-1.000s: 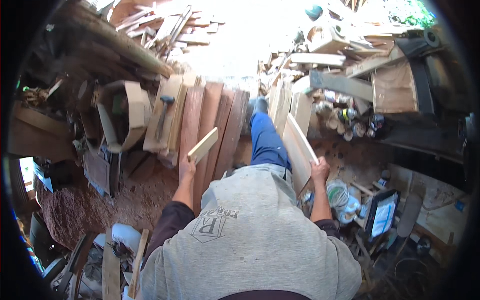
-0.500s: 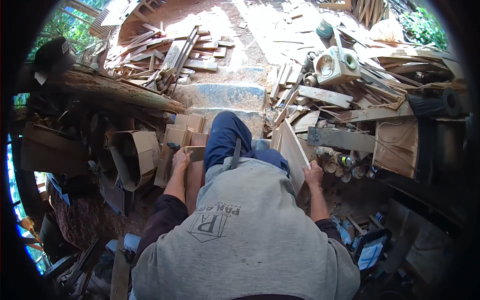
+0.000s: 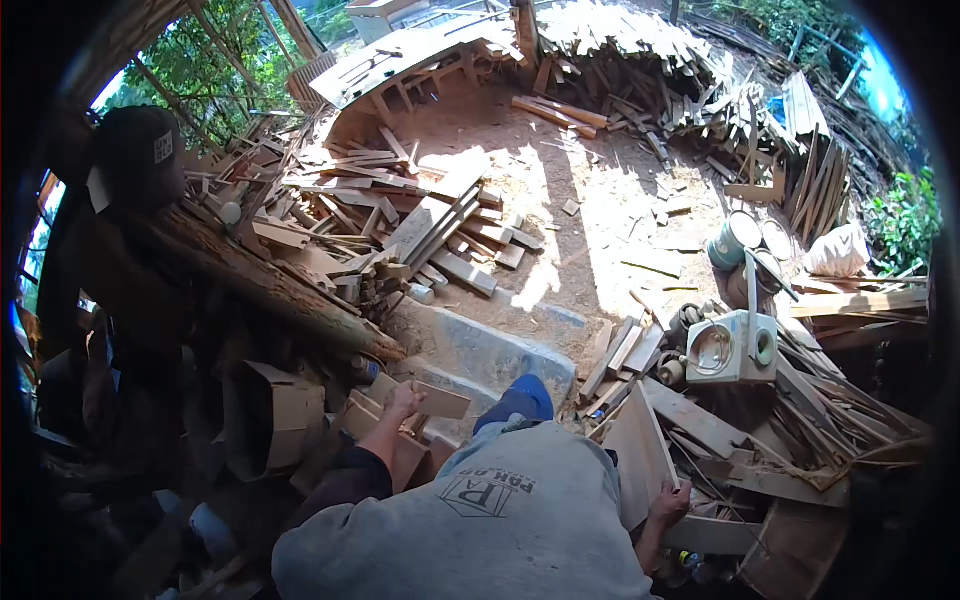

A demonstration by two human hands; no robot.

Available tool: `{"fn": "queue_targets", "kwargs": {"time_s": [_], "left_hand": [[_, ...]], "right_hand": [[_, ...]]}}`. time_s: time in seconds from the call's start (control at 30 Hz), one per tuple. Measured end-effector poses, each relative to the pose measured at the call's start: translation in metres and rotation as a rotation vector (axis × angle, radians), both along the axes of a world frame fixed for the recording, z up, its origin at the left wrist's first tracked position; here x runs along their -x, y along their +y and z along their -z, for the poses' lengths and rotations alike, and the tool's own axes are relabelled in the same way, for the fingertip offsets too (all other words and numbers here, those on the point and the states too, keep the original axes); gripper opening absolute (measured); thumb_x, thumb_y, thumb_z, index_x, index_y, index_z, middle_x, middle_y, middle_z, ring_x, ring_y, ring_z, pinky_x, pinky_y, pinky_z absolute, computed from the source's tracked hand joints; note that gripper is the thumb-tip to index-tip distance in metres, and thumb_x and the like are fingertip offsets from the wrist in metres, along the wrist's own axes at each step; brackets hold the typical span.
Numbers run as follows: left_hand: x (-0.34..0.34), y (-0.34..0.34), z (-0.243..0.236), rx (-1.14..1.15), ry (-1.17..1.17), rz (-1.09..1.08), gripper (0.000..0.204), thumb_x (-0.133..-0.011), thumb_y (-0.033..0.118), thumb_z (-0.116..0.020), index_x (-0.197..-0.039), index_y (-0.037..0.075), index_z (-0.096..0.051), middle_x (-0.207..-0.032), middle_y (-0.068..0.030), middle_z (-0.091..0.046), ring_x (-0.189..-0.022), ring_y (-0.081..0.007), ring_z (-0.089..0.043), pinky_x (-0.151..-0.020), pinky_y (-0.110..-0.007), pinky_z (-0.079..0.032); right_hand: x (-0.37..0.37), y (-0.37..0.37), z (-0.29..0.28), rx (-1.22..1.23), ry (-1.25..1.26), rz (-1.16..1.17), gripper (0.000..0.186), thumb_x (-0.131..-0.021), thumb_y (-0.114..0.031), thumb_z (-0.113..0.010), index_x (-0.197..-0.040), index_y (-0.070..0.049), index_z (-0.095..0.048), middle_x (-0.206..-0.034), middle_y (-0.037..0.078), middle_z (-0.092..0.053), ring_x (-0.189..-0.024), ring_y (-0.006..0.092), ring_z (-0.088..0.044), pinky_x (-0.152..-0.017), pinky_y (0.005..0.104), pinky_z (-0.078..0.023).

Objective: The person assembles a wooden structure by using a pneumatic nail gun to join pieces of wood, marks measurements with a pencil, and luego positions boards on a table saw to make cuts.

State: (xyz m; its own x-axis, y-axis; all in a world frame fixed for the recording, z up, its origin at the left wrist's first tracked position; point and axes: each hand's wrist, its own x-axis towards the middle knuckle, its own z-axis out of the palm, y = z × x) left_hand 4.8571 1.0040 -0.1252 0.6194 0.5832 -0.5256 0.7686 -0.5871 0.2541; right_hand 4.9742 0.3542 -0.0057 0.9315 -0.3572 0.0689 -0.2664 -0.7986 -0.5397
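At the lower left, my left hand (image 3: 404, 400) is closed on a short wooden board (image 3: 440, 402) that juts out to the right of the fingers. Below that hand lie more wooden boards (image 3: 408, 458), partly hidden by my arm. My right hand (image 3: 668, 503), lower right, grips the edge of a wide flat wooden panel (image 3: 640, 455), which stands tilted beside my body. Between the two hands, my blue-clad leg (image 3: 520, 400) reaches toward concrete steps.
Concrete steps (image 3: 500, 350) lie ahead. A pile of wood offcuts (image 3: 440, 225) covers the left side, with a log (image 3: 290, 280) nearer. A cardboard box (image 3: 275, 420) sits at left. On the right are a pale square machine housing (image 3: 728, 350), planks and a drum (image 3: 733, 240).
The view has tilted up and turned, showing more yard ahead. One leg is now extended toward the steps. Both hands keep hold of their wood; the left one's board now shows clear of the stack.
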Motion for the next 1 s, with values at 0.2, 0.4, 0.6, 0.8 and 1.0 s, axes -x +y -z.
{"fn": "queue_targets", "kwargs": {"time_s": [0.2, 0.4, 0.6, 0.8, 1.0], "left_hand": [[-0.111, 0.069, 0.178, -0.066, 0.314, 0.112, 0.038, -0.087, 0.045, -0.067, -0.101, 0.009, -0.073, -0.107, -0.0176, -0.069, -0.097, -0.0350, -0.069, -0.083, -0.049, -0.054], [-0.255, 0.077, 0.232, 0.009, -0.062, -0.429, 0.033, -0.092, 0.034, -0.063, -0.110, 0.007, -0.066, -0.101, -0.0166, -0.069, -0.075, -0.0317, -0.071, -0.064, -0.042, -0.059], [-0.480, 0.122, 0.188, 0.975, -0.884, -1.137, 0.045, -0.100, 0.035, -0.056, -0.130, 0.002, -0.050, -0.107, -0.0182, -0.068, -0.081, -0.0314, -0.072, -0.061, -0.042, -0.063], [-0.670, 0.148, 0.171, 1.514, -1.383, -0.923, 0.054, -0.093, 0.049, -0.062, -0.134, 0.014, -0.057, -0.127, -0.0075, -0.065, -0.113, -0.0271, -0.063, -0.099, -0.049, -0.048], [-0.890, 0.246, 0.133, 1.131, -1.557, -0.585, 0.058, -0.100, 0.048, -0.052, -0.133, 0.001, -0.055, -0.133, -0.0126, -0.060, -0.129, -0.0266, -0.051, -0.115, -0.043, -0.033]], "right_hand": [[-0.247, 0.101, 0.088, 0.035, 0.028, -0.084, 0.018, -0.084, -0.014, -0.073, -0.086, -0.002, -0.059, -0.077, 0.019, -0.065, -0.071, 0.0366, -0.065, -0.065, 0.0470, -0.048], [-0.431, 0.134, 0.084, -0.118, -0.073, -0.035, 0.023, -0.090, -0.022, -0.074, -0.092, -0.001, -0.063, -0.077, 0.011, -0.062, -0.069, 0.0207, -0.058, -0.065, 0.0371, -0.048], [-0.705, 0.164, 0.107, -0.635, -0.448, -0.066, 0.031, -0.099, -0.031, -0.063, -0.099, 0.000, -0.064, -0.092, 0.008, -0.062, -0.084, 0.0176, -0.055, -0.078, 0.0326, -0.046], [-0.926, 0.322, 0.151, -0.940, -0.388, -0.101, 0.040, -0.096, -0.043, -0.065, -0.093, -0.003, -0.063, -0.091, 0.005, -0.062, -0.088, 0.0169, -0.057, -0.081, 0.0319, -0.048], [-1.129, 0.486, 0.163, -1.617, -0.179, -0.401, 0.039, -0.097, -0.040, -0.062, -0.107, -0.003, -0.064, -0.101, 0.011, -0.069, -0.090, 0.0236, -0.067, -0.085, 0.0381, -0.055]]}}
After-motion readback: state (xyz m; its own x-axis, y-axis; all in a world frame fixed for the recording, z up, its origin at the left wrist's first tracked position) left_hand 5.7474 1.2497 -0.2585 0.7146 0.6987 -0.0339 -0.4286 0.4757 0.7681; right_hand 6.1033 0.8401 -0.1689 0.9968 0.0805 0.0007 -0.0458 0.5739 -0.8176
